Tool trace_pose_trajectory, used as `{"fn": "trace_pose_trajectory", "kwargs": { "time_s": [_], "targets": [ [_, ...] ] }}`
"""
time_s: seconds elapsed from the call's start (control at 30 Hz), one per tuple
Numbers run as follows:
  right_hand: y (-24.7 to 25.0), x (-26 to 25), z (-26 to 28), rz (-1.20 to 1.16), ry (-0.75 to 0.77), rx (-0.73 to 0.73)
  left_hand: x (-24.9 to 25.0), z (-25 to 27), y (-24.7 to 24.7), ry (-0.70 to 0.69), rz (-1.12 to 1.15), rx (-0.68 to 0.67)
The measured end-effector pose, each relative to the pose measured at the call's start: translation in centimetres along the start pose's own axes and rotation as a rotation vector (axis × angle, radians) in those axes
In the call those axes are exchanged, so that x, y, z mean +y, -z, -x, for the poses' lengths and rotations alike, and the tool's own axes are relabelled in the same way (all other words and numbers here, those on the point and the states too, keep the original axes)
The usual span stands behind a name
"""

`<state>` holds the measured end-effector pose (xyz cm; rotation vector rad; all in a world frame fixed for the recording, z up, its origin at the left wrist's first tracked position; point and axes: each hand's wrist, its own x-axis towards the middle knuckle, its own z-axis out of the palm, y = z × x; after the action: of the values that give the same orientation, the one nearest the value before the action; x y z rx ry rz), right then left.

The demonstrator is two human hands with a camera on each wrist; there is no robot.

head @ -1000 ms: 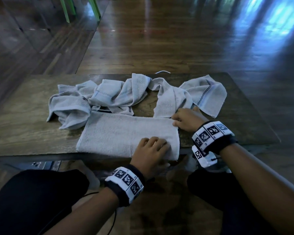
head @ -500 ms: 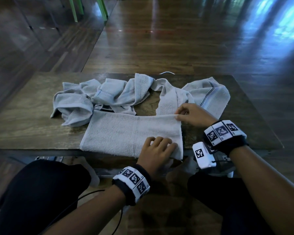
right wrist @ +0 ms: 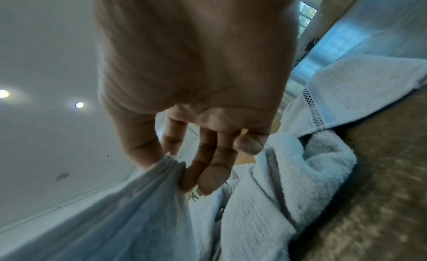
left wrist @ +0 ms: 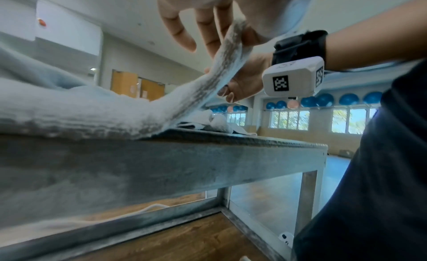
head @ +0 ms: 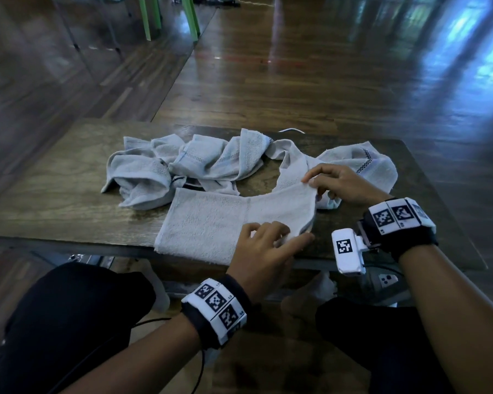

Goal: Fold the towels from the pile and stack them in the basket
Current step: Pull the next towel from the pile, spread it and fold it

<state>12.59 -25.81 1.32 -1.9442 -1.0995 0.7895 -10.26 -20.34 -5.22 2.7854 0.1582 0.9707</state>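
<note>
Both hands (head: pixel 264 245) (head: pixel 340 184) pinch the nubby folded towel's (head: pixel 211 223) raised end.

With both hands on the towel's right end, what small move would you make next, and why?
Probably carry that end leftward over the flat half: the left hand and right hand each pinch a corner of the towel, already lifted off the table.

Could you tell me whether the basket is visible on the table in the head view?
No, the table holds only the flat towel and the crumpled pile.
</note>
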Motion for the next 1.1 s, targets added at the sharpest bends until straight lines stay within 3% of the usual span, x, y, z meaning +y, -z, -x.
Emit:
{"fn": "trace_pose_trajectory", "kwargs": {
  "time_s": [0.1, 0.3, 0.4, 0.53, 0.7, 0.97, 1.1],
  "targets": [
    [0.3, -0.8, -0.1, -0.018, 0.015, -0.058, -0.7, 0.7, 0.9, 0.112, 0.059, 0.048],
    [-0.4, -2.0, -0.9, -0.102, 0.065, -0.083, -1.7, 1.7, 2.8, 0.142, 0.093, 0.14],
    [-0.5, -2.6, -1.2, -0.104, 0.058, -0.169, -2.1, 2.5, 3.5, 0.192, 0.107, 0.153],
    [-0.9, -3.4, -2.1, -0.152, 0.066, -0.31, -2.4, 3.8, 4.4, 0.392, 0.178, 0.179],
    [-2.7, -6.2, -3.4, -0.06, 0.125, -0.31, -4.2, 6.0, 4.8, 0.63, 0.309, 0.251],
    [-8.2, -9.4, -8.0, 0.009, 0.099, -0.324, -7.3, 7.0, 6.9, 0.795, 0.357, 0.383],
    [-11.5, -10.1, -10.3, 0.12, 0.134, -0.336, -8.7, 8.1, 7.3, 0.931, 0.303, 0.325]
  ]
}}
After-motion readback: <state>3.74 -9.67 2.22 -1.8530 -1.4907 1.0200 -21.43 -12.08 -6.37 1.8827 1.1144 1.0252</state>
